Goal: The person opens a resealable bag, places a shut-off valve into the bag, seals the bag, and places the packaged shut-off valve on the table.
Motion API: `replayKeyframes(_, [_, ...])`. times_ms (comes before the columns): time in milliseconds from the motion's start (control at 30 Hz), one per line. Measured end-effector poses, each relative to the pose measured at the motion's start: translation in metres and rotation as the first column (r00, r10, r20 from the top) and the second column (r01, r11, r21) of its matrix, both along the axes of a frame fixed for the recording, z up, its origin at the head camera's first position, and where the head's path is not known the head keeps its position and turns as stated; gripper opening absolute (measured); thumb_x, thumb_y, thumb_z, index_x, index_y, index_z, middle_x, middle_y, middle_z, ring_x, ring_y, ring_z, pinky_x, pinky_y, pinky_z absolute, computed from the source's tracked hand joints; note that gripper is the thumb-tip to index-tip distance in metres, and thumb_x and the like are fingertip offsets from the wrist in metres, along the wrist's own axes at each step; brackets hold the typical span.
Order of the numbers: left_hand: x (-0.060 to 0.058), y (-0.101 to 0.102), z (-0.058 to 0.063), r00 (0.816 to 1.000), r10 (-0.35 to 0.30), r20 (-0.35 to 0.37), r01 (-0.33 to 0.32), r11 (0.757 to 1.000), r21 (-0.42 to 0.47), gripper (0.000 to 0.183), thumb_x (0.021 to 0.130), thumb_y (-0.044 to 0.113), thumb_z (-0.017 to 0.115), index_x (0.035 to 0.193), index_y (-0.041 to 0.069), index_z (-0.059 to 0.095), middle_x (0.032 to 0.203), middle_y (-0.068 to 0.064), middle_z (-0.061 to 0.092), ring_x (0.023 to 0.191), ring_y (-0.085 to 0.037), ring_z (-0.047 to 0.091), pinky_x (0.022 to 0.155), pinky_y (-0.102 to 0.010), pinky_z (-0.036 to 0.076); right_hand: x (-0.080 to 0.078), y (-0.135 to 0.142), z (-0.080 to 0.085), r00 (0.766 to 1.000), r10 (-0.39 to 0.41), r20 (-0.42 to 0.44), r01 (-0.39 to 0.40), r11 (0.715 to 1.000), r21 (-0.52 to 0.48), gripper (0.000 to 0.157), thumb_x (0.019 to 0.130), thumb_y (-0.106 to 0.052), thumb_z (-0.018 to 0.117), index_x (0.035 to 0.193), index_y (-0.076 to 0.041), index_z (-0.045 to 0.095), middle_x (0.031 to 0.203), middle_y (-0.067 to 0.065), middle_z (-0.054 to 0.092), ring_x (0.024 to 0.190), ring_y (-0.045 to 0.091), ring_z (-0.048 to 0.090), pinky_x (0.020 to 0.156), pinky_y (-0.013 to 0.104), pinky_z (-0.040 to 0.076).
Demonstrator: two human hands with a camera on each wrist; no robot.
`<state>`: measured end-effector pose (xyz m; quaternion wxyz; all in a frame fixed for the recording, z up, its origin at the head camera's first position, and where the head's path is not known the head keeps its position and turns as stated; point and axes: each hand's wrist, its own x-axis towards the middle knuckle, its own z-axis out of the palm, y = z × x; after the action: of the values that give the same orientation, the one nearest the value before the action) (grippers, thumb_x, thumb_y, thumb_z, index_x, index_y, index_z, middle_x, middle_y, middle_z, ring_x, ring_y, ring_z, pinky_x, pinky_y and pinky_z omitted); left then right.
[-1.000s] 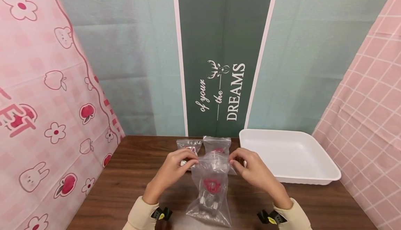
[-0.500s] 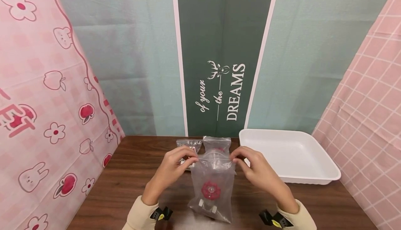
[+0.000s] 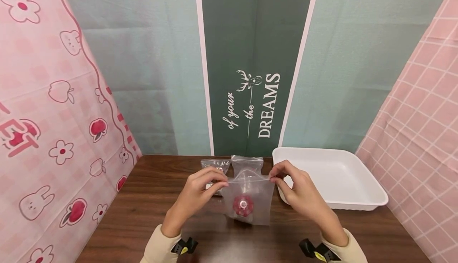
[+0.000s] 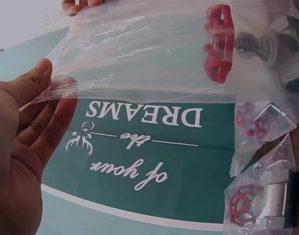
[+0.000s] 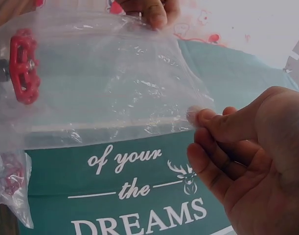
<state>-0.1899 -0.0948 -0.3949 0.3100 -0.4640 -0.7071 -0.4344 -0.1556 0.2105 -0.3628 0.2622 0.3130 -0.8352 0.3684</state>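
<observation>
A clear zip bag [image 3: 261, 211] hangs upright between my hands just above or on the table; which of the two I cannot tell. Inside it sits a valve with a red handwheel [image 3: 243, 205] and a dark metal body [image 4: 288, 54]. My left hand [image 3: 200, 187] pinches the bag's top left corner between thumb and fingers. At the top right corner, my right hand [image 3: 296, 189] pinches the plastic the same way. The bag's top edge is stretched taut between them. In the left wrist view, the handwheel lies well below the pinched edge.
Behind the held bag are two more clear bags, a left one [image 3: 216, 163] and a right one [image 3: 247, 162], each with a red-wheeled valve. A white tray [image 3: 332, 183] stands at the right on the brown wooden table [image 3: 143, 211]. Printed cloths hang around the table.
The bag has swung from slanting toward me to upright, and its bottom has moved away from me. My right hand has shifted right, spreading the top wider.
</observation>
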Motion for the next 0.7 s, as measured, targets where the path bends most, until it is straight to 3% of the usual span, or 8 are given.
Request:
replayKeyframes(200, [0.000,0.002,0.000,1.000,0.000,0.019,0.000,1.000,-0.004,0.023,0.083,-0.007,0.085,0.099,0.009,0.078,0.104,-0.006,0.076,0.096,-0.018,0.074,0.090,-0.020,0.058,-0.004,0.002,-0.002,0.999,-0.031,0.009,0.031,0.999,-0.009,0.037,0.082,0.014,0.082,0.103,-0.013,0.066,0.091,-0.010,0.072,0.082,0.003,0.068,0.079,0.013,0.051])
replayKeyframes(333, [0.000,0.002,-0.003,0.994,0.015,0.112,-0.016,1.000,0.009,0.026,0.086,-0.005,0.083,0.108,0.007,0.076,0.107,-0.007,0.076,0.096,-0.019,0.074,0.083,-0.023,0.060,-0.006,0.004,-0.006,0.999,-0.048,0.020,0.048,0.999,-0.010,0.034,0.084,0.010,0.083,0.105,-0.012,0.067,0.092,-0.010,0.072,0.082,0.002,0.066,0.076,0.013,0.049])
replayKeyframes(400, [0.001,0.000,-0.005,0.977,0.007,0.214,-0.011,1.000,0.018,0.031,0.089,-0.005,0.081,0.117,0.004,0.072,0.110,-0.009,0.076,0.096,-0.020,0.074,0.080,-0.025,0.061,-0.006,0.005,-0.008,0.998,-0.058,0.025,0.058,0.998,-0.009,0.034,0.085,0.009,0.083,0.107,-0.012,0.067,0.093,-0.009,0.072,0.081,0.002,0.066,0.075,0.012,0.048])
replayKeyframes(533, [0.004,-0.002,-0.008,0.920,-0.002,0.391,-0.006,1.000,0.020,0.037,0.095,-0.002,0.077,0.130,0.003,0.066,0.111,-0.012,0.077,0.096,-0.023,0.076,0.076,-0.032,0.064,-0.007,0.007,-0.012,0.997,-0.073,0.034,0.074,0.997,-0.012,0.032,0.087,0.008,0.081,0.109,-0.010,0.069,0.096,-0.007,0.073,0.082,0.002,0.064,0.074,0.013,0.047])
replayKeyframes(600, [0.003,-0.003,-0.010,0.905,0.000,0.425,-0.007,1.000,0.015,0.037,0.097,0.000,0.076,0.131,0.003,0.065,0.109,-0.012,0.076,0.095,-0.023,0.076,0.075,-0.033,0.064,-0.007,0.007,-0.014,0.996,-0.077,0.043,0.077,0.997,-0.012,0.031,0.088,0.008,0.079,0.111,-0.011,0.069,0.097,-0.005,0.073,0.083,0.002,0.062,0.074,0.013,0.047])
replayKeyframes(700, [0.002,-0.002,-0.013,0.899,0.006,0.439,-0.015,1.000,0.016,0.034,0.097,0.001,0.075,0.130,0.003,0.066,0.104,-0.010,0.076,0.093,-0.018,0.075,0.073,-0.032,0.062,-0.008,0.007,-0.016,0.995,-0.074,0.061,0.075,0.997,-0.018,0.030,0.089,0.009,0.077,0.113,-0.008,0.070,0.097,-0.003,0.072,0.082,0.002,0.060,0.072,0.016,0.047])
